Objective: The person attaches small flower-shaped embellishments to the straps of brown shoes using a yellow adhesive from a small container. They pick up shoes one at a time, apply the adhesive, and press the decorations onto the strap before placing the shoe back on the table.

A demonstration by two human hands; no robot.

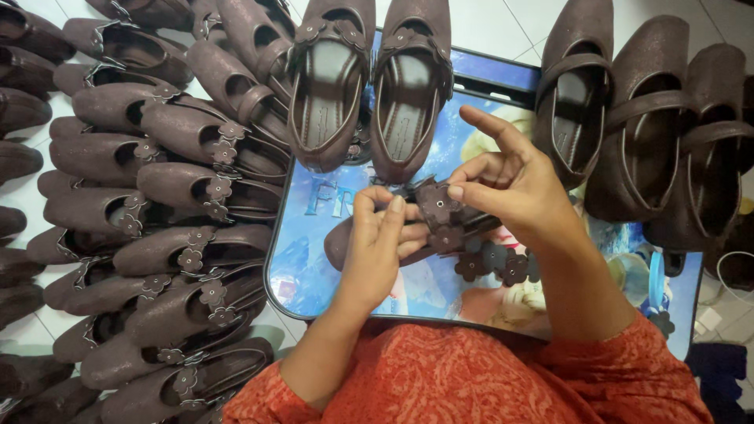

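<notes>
1. Head view: the left hand (381, 243) is curled tight around a dark brown glittery slip-on shoe (339, 242), holding it over a blue picture-printed tray (314, 267) on the lap.
2. The right hand (503, 184) pinches the shoe's strap with thumb and middle finger, its forefinger raised, beside two brown plastic flower trims (440, 220) on that strap.
3. Loose brown flower pieces (495, 263) lie on the tray just below the hands.
4. A finished pair of brown flower-trimmed shoes (369, 86) rests at the tray's far edge.
5. A heap of like shoes (149, 196) fills the left; plain-strapped brown shoes (652, 126) stand to the right.
</notes>
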